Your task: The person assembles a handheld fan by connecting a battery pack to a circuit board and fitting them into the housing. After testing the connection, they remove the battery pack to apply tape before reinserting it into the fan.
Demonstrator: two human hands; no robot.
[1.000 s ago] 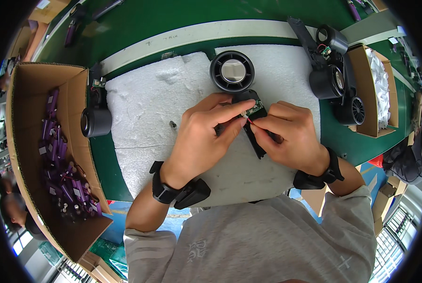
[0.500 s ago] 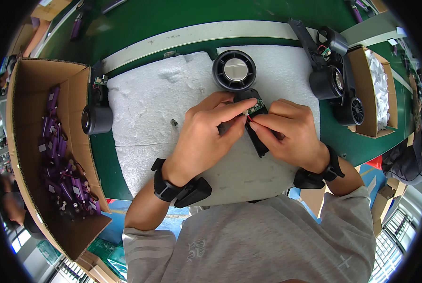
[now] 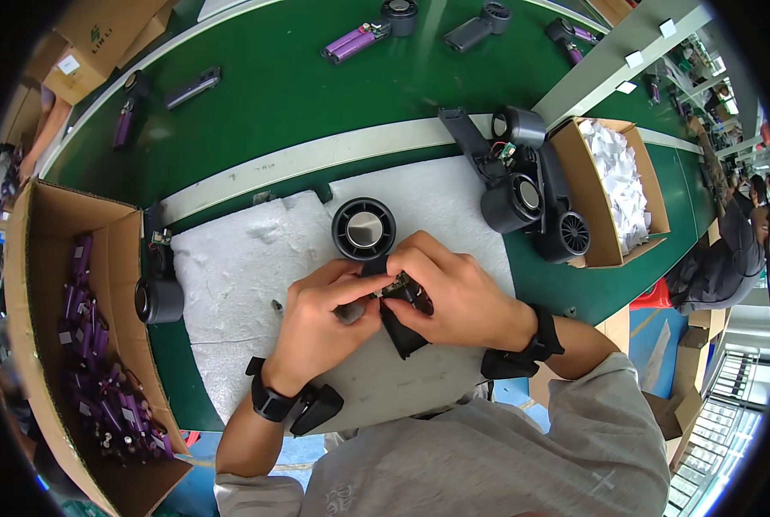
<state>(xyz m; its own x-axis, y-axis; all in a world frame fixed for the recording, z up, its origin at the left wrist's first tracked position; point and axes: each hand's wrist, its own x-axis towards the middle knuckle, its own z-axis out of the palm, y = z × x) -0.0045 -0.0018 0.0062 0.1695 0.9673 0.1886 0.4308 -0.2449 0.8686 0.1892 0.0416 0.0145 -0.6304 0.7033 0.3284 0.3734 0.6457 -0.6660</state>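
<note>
A black handheld fan (image 3: 405,338), its round head (image 3: 364,229) pointing away from me and its handle toward me, lies on the white foam. Its handle is opened up, and part of a green circuit board (image 3: 394,285) shows between my fingers. My left hand (image 3: 326,317) is closed on the handle from the left, index finger and thumb at the board's edge. From the right, my right hand (image 3: 464,297) grips at the board, fingers curled over its upper end and thumb below. My fingertips hide most of the board and any wires there.
A cardboard box (image 3: 163,362) of purple battery cells (image 3: 114,405) stands at left, with a black fan part (image 3: 159,300) beside it. At right are several black fan bodies (image 3: 514,203) and a box of white paper pieces (image 3: 616,185). Partly assembled units (image 3: 357,41) lie on the green surface beyond the pale rail.
The view has tilted upward, showing more of the far bench. My right hand has shifted from pinching a red wire beside the board to curling over the board's upper end.
</note>
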